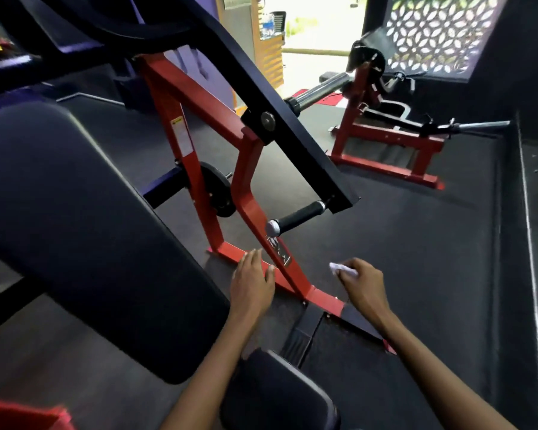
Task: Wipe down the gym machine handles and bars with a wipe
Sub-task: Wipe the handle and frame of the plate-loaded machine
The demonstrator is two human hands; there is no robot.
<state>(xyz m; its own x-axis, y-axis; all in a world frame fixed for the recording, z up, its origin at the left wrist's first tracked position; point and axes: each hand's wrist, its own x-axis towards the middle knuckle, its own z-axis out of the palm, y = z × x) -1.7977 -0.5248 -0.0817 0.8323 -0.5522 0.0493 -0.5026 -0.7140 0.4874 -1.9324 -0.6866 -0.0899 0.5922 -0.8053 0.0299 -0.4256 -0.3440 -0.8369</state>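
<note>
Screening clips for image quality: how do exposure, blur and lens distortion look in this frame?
Head view: the doorway behind is blown out to white, while the dark backrest pad loses detail; edges smear with motion blur, notably the red corner at bottom left; wide-angle bending curves the floor ledge on the right; the right hand and its white wipe stay legible, as does the black handle.

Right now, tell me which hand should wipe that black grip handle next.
Right. The right hand already pinches the wipe just below the black grip handle; the left hand is open and empty.
</note>
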